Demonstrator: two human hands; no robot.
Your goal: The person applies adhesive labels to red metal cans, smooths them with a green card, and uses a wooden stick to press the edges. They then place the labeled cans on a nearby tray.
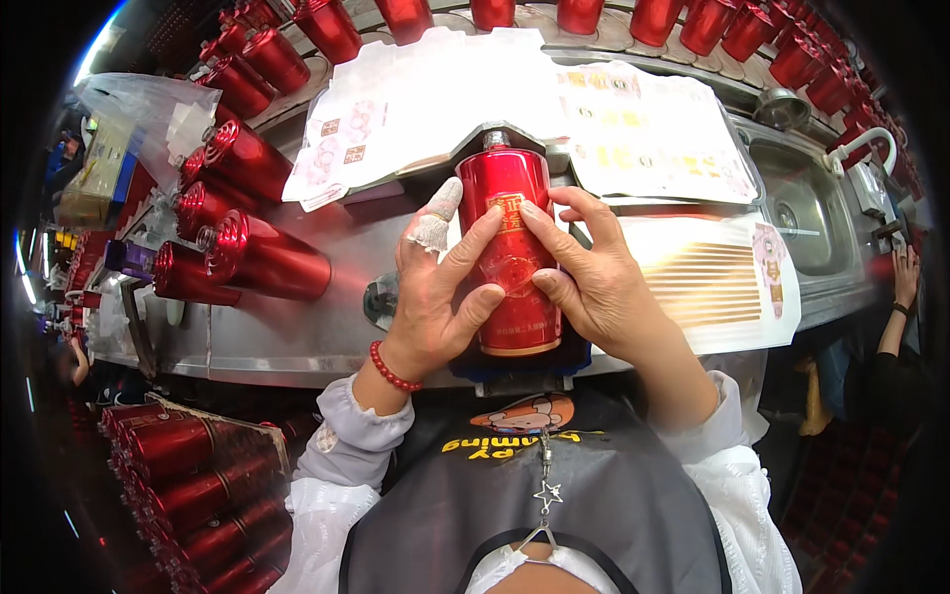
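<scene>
Red bottle (512, 247) lies on its back at the near edge of the steel worktop (297, 337), neck pointing away from me, resting in a dark cradle that I can only partly see beneath it. I have my left hand (440, 287) on its left flank, fingers spread narrowly across the body and the gold label; one finger, wrapped in white tape, points up beside the bottle's shoulder. My right hand (594, 282) presses from the other side, fingertips flat on the label, so both hands hold the bottle between them. A red bead bracelet (391, 371) sits on my left wrist.

Around it things are crowded. Toward the left edge several more red bottles (262, 259) lie on their sides, close to my left hand but not touching it. Along the far edge a row of upright red bottles (653, 18) stands in line. Between that row and my bottle lie white label sheets (643, 129), and a sheet with gold stripes (708, 282) lies just right of my right hand. A steel sink (807, 203) with a white tap fills the right end. Below the near left corner, a crate of red bottles (188, 480) stands beside me. Another person's hand (905, 277) shows at the far right edge.
</scene>
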